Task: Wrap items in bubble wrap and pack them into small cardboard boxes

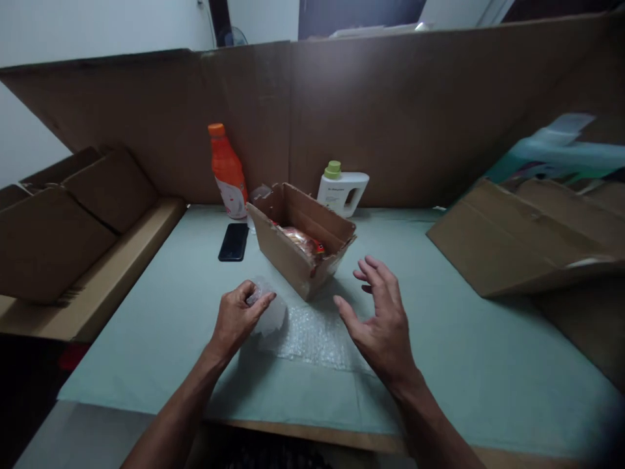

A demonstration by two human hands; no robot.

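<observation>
My left hand [239, 316] pinches one end of a sheet of bubble wrap [317, 339], which is lifted and curled there. The rest of the sheet lies flat on the green-covered table [469, 365]. Over the sheet's right end, my right hand [378, 316] is held with thumb and fingers apart and nothing between them. Just beyond both hands stands an open cardboard box [288, 260], set at an angle. Inside it, shiny packets [300, 240] with red parts show; their lower portions are hidden by the box wall.
An orange bottle [228, 170], a black phone [234, 241] and a white jug with a green cap [336, 190] are around the box. Cardboard boxes flank the table at left [53, 241] and right [527, 241]. A tall cardboard panel [390, 117] closes off the back.
</observation>
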